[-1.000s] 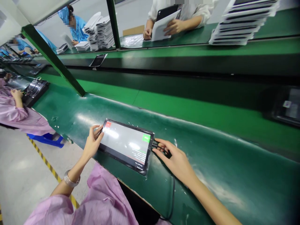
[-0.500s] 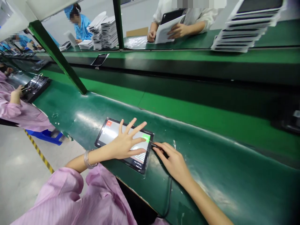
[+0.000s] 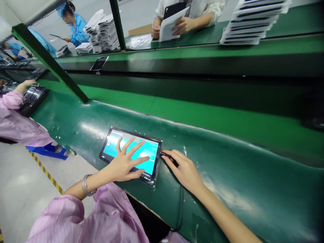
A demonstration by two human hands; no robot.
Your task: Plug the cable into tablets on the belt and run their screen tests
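Observation:
A black-framed tablet [image 3: 149, 168] lies flat on the green workbench [image 3: 243, 202], its screen lit mostly bright cyan. Over the screen my left hand [image 3: 124, 165] is spread wide with nothing in it; whether a fingertip touches the glass I cannot tell. My right hand [image 3: 186, 168] pinches the dark plug of a charging cable [image 3: 181, 206] at the tablet's right edge. The plug meets that edge, and the cable hangs down from my hand toward the bench's front edge.
Beyond the bench runs a green conveyor [image 3: 202, 116], with a slanting green post [image 3: 50, 62] at left. Stacks of white-sleeved tablets [image 3: 249, 25] stand across it. A co-worker in a white sleeve [image 3: 215, 13] handles a tablet there. At left, a pink-sleeved co-worker [image 3: 20, 121] reaches over a black tray [image 3: 34, 99].
The screen has gone from grey with red and green corner boxes to mostly cyan. My left hand has shifted slightly left and down over it. My right hand keeps hold of the plug.

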